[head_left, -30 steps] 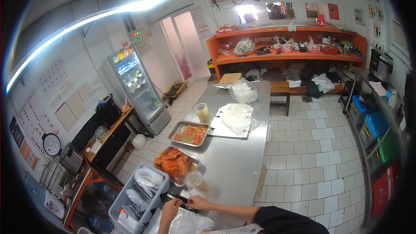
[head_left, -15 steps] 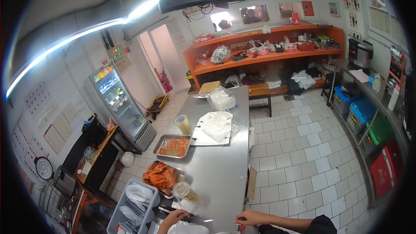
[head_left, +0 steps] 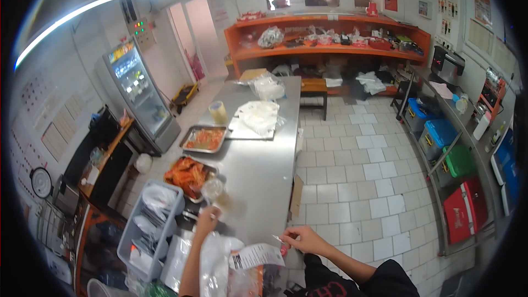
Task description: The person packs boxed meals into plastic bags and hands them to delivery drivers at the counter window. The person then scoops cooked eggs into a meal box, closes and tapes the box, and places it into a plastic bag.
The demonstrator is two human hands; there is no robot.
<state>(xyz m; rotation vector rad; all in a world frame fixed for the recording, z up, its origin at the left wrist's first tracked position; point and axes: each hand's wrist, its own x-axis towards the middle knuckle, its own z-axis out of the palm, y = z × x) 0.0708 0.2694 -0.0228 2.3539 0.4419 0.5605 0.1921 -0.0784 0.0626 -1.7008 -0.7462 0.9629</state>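
My left hand (head_left: 208,218) is over the near left of the steel table (head_left: 253,192), just below a lidded clear cup (head_left: 213,190). Its fingers look bent together, somewhat blurred, and what they hold is hidden. Left of it lies a dark handle (head_left: 190,215). At the table's right edge, my right hand (head_left: 297,237) pinches something small, partly clear and reddish. Between my forearms are a white plastic bag (head_left: 215,258) and a printed paper slip (head_left: 257,257). Beyond the cup, a heap of red-orange kimchi-like leaves (head_left: 188,176) fills a metal tray.
A grey-blue bin (head_left: 148,231) of packets stands at left. Farther along are a second metal tray (head_left: 203,139), a tape roll (head_left: 218,112) and white bags (head_left: 256,118). Tiled floor (head_left: 352,187) runs right to a steel shelf with coloured boxes (head_left: 459,160).
The view has tilted down, showing the bag and slip nearer me. My left hand has moved forward toward the cup; my right hand stays by the table's right edge.
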